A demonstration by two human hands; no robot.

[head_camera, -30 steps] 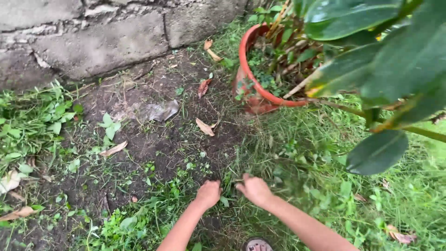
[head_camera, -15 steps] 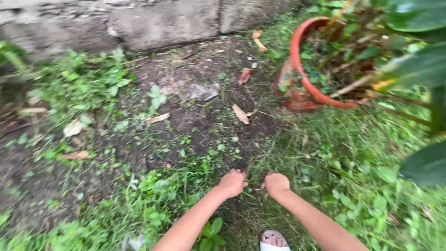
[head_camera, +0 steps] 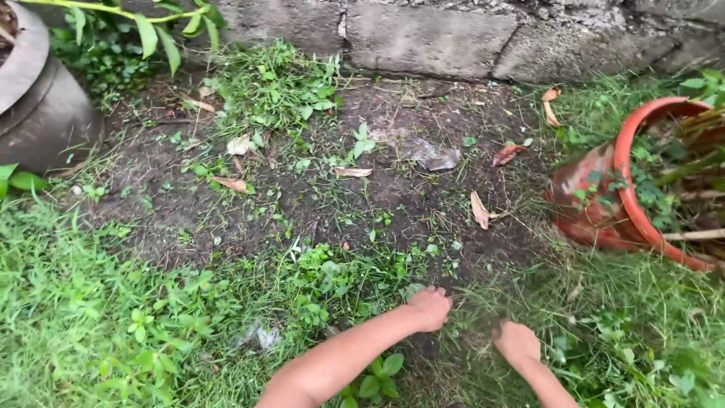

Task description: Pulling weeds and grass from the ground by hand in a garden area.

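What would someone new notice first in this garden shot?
Probably the tilted orange pot at the right edge, bright against the green. Next, the two bare hands low in the middle: the left hand and right hand both fisted down in the grass beside a patch of bare dark soil.

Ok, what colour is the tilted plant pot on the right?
The tilted plant pot is orange-red, with grime on its side; the head view shows it, right of both hands.

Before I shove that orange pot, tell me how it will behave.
The orange pot already leans to one side, so a push may well tip it further. It holds soil and plant stems, so it is probably heavy for its size. Its rounded wall rests on grass, so it might roll a little.
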